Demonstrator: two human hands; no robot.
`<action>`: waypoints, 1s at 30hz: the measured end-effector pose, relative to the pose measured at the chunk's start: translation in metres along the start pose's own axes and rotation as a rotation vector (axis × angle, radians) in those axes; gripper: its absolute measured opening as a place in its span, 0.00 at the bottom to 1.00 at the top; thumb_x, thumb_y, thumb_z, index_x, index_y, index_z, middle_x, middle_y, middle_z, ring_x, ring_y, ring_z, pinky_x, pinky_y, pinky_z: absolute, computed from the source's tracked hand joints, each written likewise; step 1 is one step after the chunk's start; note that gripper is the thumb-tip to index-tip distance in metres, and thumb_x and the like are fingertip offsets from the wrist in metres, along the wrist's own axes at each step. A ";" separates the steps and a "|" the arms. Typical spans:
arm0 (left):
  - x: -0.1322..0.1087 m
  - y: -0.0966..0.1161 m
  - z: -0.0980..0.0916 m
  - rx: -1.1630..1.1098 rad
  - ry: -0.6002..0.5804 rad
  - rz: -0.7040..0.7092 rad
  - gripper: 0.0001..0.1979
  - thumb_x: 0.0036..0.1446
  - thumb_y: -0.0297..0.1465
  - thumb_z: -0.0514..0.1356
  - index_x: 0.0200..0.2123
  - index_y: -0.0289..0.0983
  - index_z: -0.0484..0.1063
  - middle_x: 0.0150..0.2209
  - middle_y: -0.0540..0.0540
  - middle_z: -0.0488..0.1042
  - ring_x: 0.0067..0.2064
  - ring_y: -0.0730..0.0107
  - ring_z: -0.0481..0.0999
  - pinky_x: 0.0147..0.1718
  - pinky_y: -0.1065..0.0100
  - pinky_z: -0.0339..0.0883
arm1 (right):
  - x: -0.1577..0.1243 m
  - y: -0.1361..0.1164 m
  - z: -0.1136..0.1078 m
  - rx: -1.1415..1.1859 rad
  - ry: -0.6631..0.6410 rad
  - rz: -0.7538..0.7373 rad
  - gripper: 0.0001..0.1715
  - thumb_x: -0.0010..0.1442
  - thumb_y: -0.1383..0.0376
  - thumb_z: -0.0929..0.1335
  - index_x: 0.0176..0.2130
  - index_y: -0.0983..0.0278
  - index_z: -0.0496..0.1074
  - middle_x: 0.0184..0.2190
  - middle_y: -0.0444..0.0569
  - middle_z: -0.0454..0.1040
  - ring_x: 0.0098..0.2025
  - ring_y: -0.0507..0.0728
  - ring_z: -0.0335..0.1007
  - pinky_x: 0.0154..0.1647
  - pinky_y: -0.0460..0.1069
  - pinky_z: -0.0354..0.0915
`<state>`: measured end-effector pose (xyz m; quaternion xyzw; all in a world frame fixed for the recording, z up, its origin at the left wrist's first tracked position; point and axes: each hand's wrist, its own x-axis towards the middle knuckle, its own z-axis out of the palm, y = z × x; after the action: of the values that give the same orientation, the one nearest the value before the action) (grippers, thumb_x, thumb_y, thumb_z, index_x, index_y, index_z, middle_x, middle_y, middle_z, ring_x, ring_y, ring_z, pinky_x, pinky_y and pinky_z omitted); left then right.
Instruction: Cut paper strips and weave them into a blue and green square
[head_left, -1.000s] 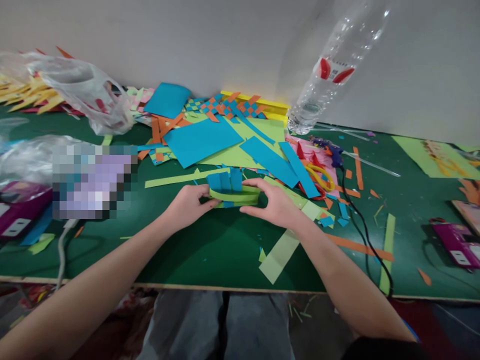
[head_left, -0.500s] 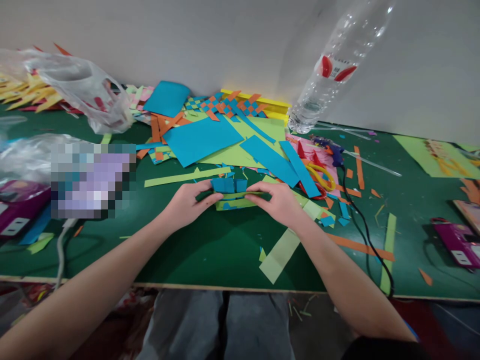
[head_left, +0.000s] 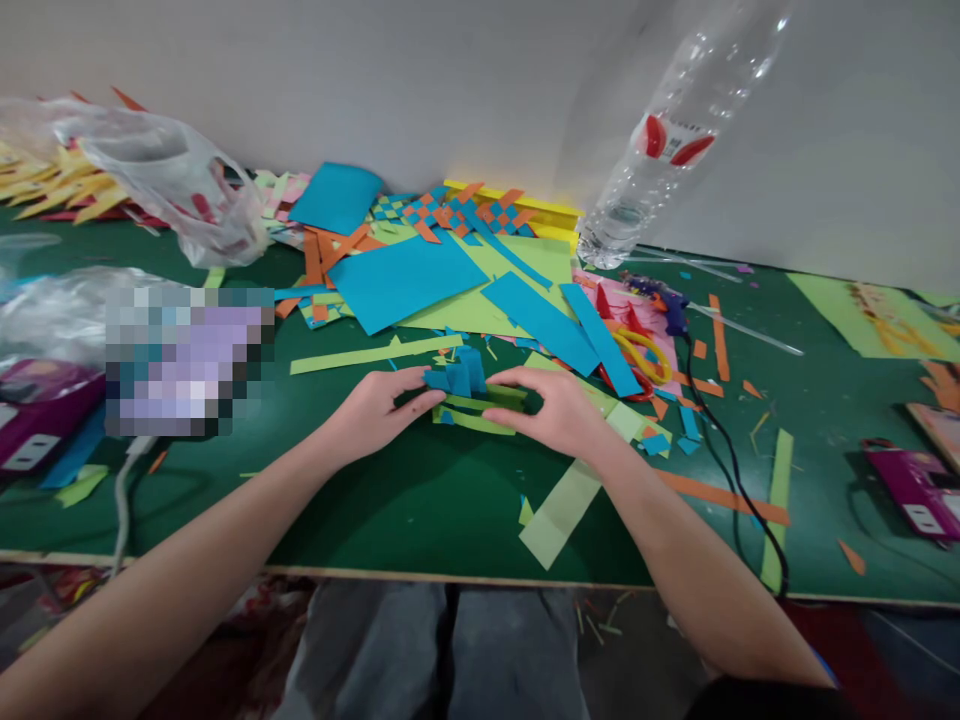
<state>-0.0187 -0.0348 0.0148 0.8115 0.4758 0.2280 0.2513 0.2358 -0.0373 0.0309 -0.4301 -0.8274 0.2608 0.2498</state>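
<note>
Occupying the centre of the frame: one piece of crossed blue and green paper strips (head_left: pixel 466 374), blue uppermost, at the green counter (head_left: pixel 405 520). Left hand (head_left: pixel 379 412): thumb and fingers pinched on the piece's left end. Right hand (head_left: pixel 551 408): thumb and fingertips parted, curved about the green right end; firmness of grip cannot be told. Hands apart, piece between. Upper centre: large blue sheet (head_left: pixel 405 280), lying on light green paper (head_left: pixel 536 255). Upper right: clear plastic bottle (head_left: pixel 679 140), red-marked label. Upper left: plastic bag (head_left: pixel 217 225). Lower right of centre: pale green strip (head_left: pixel 559 518), slanting beneath the right forearm.
</note>
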 end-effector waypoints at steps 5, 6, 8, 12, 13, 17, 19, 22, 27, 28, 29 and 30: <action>0.001 0.001 0.002 -0.033 -0.015 -0.004 0.19 0.62 0.44 0.53 0.31 0.36 0.74 0.29 0.49 0.76 0.28 0.70 0.71 0.27 0.71 0.63 | 0.000 -0.004 -0.001 0.052 -0.052 0.092 0.31 0.52 0.48 0.72 0.51 0.61 0.70 0.51 0.51 0.75 0.52 0.62 0.72 0.50 0.56 0.70; 0.001 0.001 0.002 -0.047 -0.019 -0.003 0.18 0.62 0.43 0.53 0.32 0.37 0.74 0.31 0.49 0.77 0.29 0.70 0.72 0.28 0.71 0.64 | 0.000 -0.004 -0.001 0.067 -0.049 0.107 0.33 0.51 0.48 0.72 0.52 0.60 0.70 0.51 0.51 0.75 0.53 0.63 0.72 0.50 0.56 0.69; 0.001 0.001 0.003 -0.072 -0.030 -0.003 0.17 0.62 0.43 0.53 0.34 0.37 0.75 0.33 0.49 0.77 0.32 0.69 0.73 0.31 0.71 0.65 | 0.000 -0.003 0.000 0.105 -0.034 0.144 0.34 0.51 0.47 0.72 0.53 0.59 0.69 0.51 0.51 0.75 0.53 0.63 0.72 0.49 0.56 0.70; 0.002 0.002 0.002 -0.086 -0.066 -0.008 0.18 0.62 0.44 0.53 0.33 0.37 0.74 0.30 0.49 0.75 0.30 0.70 0.71 0.29 0.71 0.65 | 0.000 -0.001 0.002 0.229 -0.057 0.194 0.28 0.55 0.49 0.70 0.51 0.59 0.70 0.43 0.50 0.79 0.46 0.60 0.76 0.44 0.53 0.71; 0.002 0.002 0.003 -0.096 -0.075 -0.007 0.18 0.62 0.44 0.53 0.33 0.37 0.74 0.30 0.49 0.76 0.30 0.70 0.72 0.29 0.71 0.65 | 0.000 -0.001 0.002 0.245 -0.066 0.190 0.25 0.56 0.50 0.70 0.48 0.60 0.72 0.42 0.50 0.79 0.45 0.59 0.76 0.43 0.53 0.71; 0.002 0.002 0.005 -0.180 -0.079 -0.024 0.17 0.62 0.44 0.54 0.40 0.38 0.74 0.34 0.48 0.78 0.34 0.66 0.76 0.32 0.69 0.69 | 0.001 -0.003 0.002 0.206 -0.082 0.160 0.19 0.57 0.50 0.70 0.40 0.62 0.76 0.41 0.49 0.79 0.42 0.58 0.76 0.41 0.52 0.70; 0.002 0.003 0.006 -0.180 -0.071 -0.030 0.18 0.62 0.44 0.54 0.46 0.39 0.73 0.36 0.47 0.79 0.36 0.64 0.78 0.33 0.68 0.70 | 0.002 -0.004 0.002 0.165 -0.076 0.165 0.19 0.58 0.50 0.68 0.40 0.62 0.76 0.39 0.49 0.80 0.40 0.58 0.76 0.38 0.51 0.70; 0.001 0.006 0.005 -0.014 0.031 0.001 0.22 0.62 0.43 0.53 0.56 0.39 0.66 0.41 0.45 0.79 0.45 0.58 0.77 0.43 0.61 0.70 | 0.003 -0.003 0.000 -0.002 0.005 0.142 0.20 0.62 0.50 0.66 0.42 0.63 0.75 0.39 0.51 0.79 0.42 0.59 0.74 0.42 0.54 0.67; -0.002 0.007 -0.001 0.237 0.192 0.151 0.16 0.63 0.39 0.54 0.51 0.38 0.70 0.46 0.43 0.76 0.51 0.59 0.73 0.51 0.57 0.62 | 0.002 0.001 0.001 -0.173 0.090 -0.018 0.18 0.62 0.52 0.67 0.44 0.61 0.73 0.40 0.49 0.78 0.45 0.60 0.70 0.51 0.58 0.58; -0.003 0.006 -0.002 0.254 0.177 0.201 0.14 0.63 0.40 0.56 0.46 0.39 0.72 0.45 0.43 0.77 0.49 0.60 0.74 0.50 0.58 0.61 | 0.001 0.001 0.002 -0.167 0.060 -0.058 0.17 0.62 0.53 0.67 0.43 0.61 0.73 0.39 0.49 0.78 0.44 0.59 0.70 0.49 0.57 0.58; -0.004 0.004 -0.002 0.264 0.149 0.249 0.13 0.62 0.41 0.57 0.43 0.40 0.74 0.43 0.44 0.77 0.47 0.61 0.74 0.50 0.59 0.61 | 0.001 0.001 0.004 -0.164 0.017 -0.101 0.16 0.61 0.53 0.68 0.43 0.62 0.74 0.38 0.48 0.77 0.43 0.58 0.69 0.48 0.55 0.58; -0.004 0.002 -0.002 0.266 0.114 0.290 0.12 0.61 0.41 0.58 0.41 0.40 0.75 0.42 0.46 0.78 0.45 0.63 0.75 0.49 0.59 0.60 | 0.001 0.001 0.005 -0.163 -0.031 -0.143 0.16 0.61 0.54 0.68 0.42 0.62 0.74 0.38 0.48 0.77 0.42 0.57 0.69 0.47 0.55 0.58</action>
<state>-0.0210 -0.0390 0.0170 0.8834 0.3931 0.2425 0.0794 0.2326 -0.0371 0.0270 -0.3848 -0.8782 0.1805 0.2193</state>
